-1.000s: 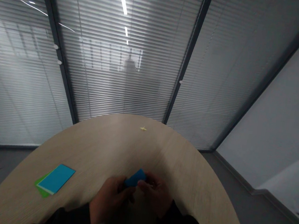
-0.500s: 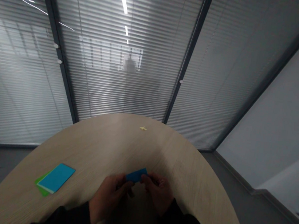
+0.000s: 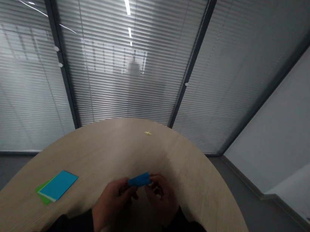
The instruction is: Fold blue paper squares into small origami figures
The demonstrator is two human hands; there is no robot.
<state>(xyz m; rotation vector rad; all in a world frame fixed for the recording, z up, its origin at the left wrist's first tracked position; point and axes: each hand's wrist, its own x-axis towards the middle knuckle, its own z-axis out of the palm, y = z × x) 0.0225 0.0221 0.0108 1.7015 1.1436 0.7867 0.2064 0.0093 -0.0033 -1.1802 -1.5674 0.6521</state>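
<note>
Small blue folded paper (image 3: 139,179), flat narrow strip, pinched between left hand (image 3: 110,202) and right hand (image 3: 162,199)

I can read no writing, label, brand, number or sign anywhere: the folded blue paper (image 3: 139,179) I hold, the blue sheet (image 3: 58,185) and green sheet (image 3: 42,195) on the table (image 3: 111,144), and the small yellow piece (image 3: 147,133) all show plain colour.

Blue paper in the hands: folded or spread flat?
Folded: the blue paper shows as a narrow strip pinched between left hand and right hand. Fold count: cannot tell.
</note>
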